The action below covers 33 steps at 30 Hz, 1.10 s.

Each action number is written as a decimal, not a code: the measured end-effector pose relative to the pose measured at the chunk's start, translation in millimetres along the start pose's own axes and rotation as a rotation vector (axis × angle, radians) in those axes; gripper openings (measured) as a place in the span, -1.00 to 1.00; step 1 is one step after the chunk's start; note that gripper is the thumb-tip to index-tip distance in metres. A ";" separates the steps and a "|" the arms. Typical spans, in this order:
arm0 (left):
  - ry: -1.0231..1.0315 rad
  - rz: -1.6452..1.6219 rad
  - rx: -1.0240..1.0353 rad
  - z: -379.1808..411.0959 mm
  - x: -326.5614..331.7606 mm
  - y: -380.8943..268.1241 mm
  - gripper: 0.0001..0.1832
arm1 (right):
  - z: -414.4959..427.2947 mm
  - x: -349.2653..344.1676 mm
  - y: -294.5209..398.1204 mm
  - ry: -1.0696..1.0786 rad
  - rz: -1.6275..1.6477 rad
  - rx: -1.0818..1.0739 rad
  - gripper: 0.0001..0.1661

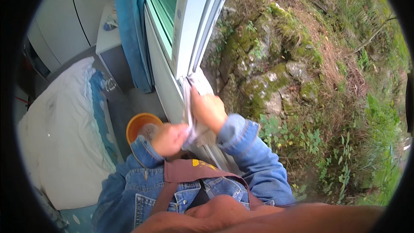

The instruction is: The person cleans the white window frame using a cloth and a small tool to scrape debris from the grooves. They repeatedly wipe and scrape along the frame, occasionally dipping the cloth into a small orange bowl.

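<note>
A greyish cloth (188, 103) is stretched between my two hands over the window sill and sliding track. My left hand (170, 138), slightly blurred, grips its lower end on the room side. At the foot of the sliding window frame (188, 26), my right hand (209, 108) has its fingers on the cloth's upper part, which reaches the frame's bottom corner. The fingertips of the right hand are partly hidden. Below the sill, on the floor, an orange bucket (131, 128) holds cloudy, foamy-looking liquid and sits partly behind my left hand.
At left is a bed with a white quilt (64, 129). A nightstand (113, 61) and a blue curtain (131, 32) stand beyond the bucket. Outside the open window lies a steep slope with mossy rocks (268, 84) and plants.
</note>
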<state>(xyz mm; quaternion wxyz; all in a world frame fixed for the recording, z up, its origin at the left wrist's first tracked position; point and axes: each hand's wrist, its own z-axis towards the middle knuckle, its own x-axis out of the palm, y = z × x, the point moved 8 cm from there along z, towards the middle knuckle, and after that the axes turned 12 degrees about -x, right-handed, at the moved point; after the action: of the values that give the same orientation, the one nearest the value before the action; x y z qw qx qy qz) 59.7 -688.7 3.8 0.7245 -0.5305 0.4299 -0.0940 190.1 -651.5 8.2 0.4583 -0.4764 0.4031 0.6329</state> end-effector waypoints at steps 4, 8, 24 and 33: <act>0.268 -0.136 -0.089 -27.4 26.8 8.0 -0.82 | -42.0 -15.3 15.0 0.082 0.007 0.015 -0.49; -0.003 -0.390 -0.259 -14.2 27.4 25.1 -0.83 | -12.6 -5.2 4.7 0.056 -0.057 0.051 -0.59; 0.297 -0.267 0.002 -20.5 44.9 -7.4 -0.85 | -66.9 -24.3 27.9 0.056 -0.174 0.129 -0.52; -0.079 -0.258 -0.083 -3.2 18.0 22.4 -0.85 | -1.6 1.9 6.2 0.082 -0.091 0.158 -0.76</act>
<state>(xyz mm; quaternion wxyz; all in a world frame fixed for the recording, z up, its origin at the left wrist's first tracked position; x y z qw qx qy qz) 61.3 -692.2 -24.8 0.7003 -0.6140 0.3328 -0.1478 184.3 -654.2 6.5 0.5060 -0.4819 0.4481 0.5576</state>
